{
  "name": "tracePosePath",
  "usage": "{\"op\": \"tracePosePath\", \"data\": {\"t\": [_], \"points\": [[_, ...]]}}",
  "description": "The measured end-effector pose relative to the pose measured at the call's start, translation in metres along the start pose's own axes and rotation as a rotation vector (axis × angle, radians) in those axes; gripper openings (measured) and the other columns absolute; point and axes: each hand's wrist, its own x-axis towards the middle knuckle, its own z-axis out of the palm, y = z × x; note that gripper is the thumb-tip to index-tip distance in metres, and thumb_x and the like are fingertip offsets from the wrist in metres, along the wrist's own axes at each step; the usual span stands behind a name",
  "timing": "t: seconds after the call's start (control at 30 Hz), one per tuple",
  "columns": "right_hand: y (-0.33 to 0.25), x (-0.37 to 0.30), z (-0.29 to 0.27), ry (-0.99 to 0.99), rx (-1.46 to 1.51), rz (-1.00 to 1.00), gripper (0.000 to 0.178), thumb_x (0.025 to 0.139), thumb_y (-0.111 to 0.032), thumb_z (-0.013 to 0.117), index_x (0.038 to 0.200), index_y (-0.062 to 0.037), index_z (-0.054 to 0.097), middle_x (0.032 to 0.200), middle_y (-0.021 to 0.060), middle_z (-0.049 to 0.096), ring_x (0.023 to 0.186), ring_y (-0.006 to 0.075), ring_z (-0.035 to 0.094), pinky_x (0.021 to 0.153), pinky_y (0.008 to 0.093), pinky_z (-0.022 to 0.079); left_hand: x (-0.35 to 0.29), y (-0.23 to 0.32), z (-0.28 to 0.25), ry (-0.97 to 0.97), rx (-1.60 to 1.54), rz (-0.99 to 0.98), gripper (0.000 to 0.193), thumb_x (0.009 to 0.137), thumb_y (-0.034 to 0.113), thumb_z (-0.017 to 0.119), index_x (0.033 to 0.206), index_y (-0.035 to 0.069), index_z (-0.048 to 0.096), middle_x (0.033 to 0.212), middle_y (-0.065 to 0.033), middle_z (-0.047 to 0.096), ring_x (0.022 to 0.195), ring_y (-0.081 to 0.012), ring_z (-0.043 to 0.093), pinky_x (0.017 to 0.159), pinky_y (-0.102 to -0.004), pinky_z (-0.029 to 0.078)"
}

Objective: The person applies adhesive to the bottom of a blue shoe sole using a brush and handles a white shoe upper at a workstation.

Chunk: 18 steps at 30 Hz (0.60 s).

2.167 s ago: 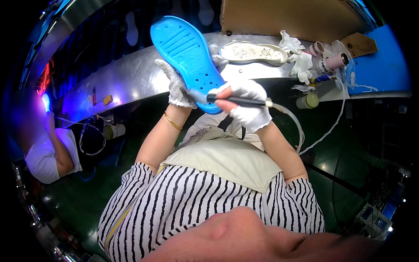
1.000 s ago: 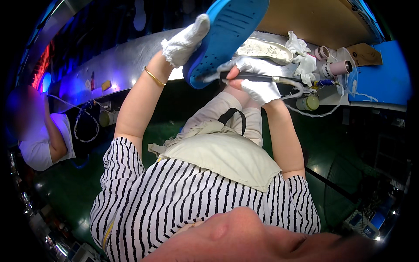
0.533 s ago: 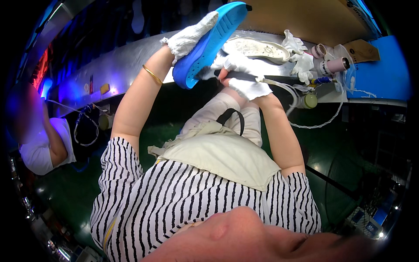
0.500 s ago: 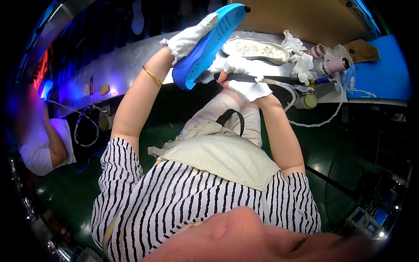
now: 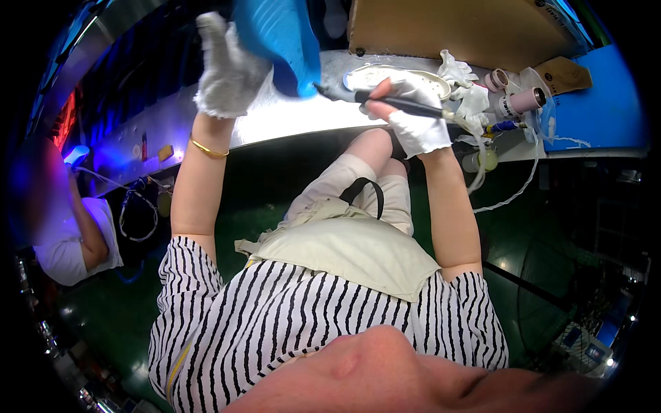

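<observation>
My left hand (image 5: 233, 72), in a white glove, holds a blue shoe sole (image 5: 284, 41) up above the bench. The sole is tilted, and its top end runs out of the picture. Some of the fingers are hidden behind it. In my right hand (image 5: 413, 110), whose white glove leaves fingertips bare, is a black pen-shaped tool (image 5: 403, 103) with a pale tube at its rear. The tool's dark tip points left and meets or nearly meets the sole's lower right edge; which, I cannot tell. Beyond the right hand, a white shoe sole (image 5: 432, 84) lies on the bench.
Crumpled white gloves (image 5: 472, 101) and a pink cup (image 5: 527, 101) sit at the bench's right, near a blue panel (image 5: 597, 103). Behind stands a brown board (image 5: 454, 27). A pale hose (image 5: 516, 196) hangs off the edge. Another person (image 5: 79, 234) is at the far left.
The blue sole has moved left and turned, now showing a different face. My left hand has shifted left with it. The pen-shaped tool has come into clear view, its tip at the sole's edge.
</observation>
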Motion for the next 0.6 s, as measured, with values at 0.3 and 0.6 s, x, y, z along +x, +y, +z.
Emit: {"op": "tracePosePath", "data": {"t": [0.3,0.6], "points": [[0.034,-0.008,0.018,0.262,0.037,-0.075,0.02,0.075,0.001,0.069,0.09,-0.0028,0.057,0.081,0.0066,0.064,0.071,0.0112,0.062,0.064,0.0223,0.05,-0.053,-0.078,-0.008,-0.044,-0.541,-0.431,0.07,0.087,0.059,0.042,0.129,0.003,0.041,0.112,-0.0198,0.057,0.098,-0.0314,0.06,0.089,-0.0428,0.049],[0.029,-0.008,0.038,0.19,-0.142,-0.341,0.023,0.071,0.005,0.068,0.088,-0.0032,0.056,0.078,0.0054,0.059,0.067,0.0105,0.058,0.062,0.0229,0.048,-0.054,-0.122,0.033,0.177,-0.558,-0.347,0.073,0.083,0.064,0.043,0.133,0.011,0.036,0.121,-0.012,0.051,0.108,-0.0238,0.053,0.091,-0.0351,0.048]]}}
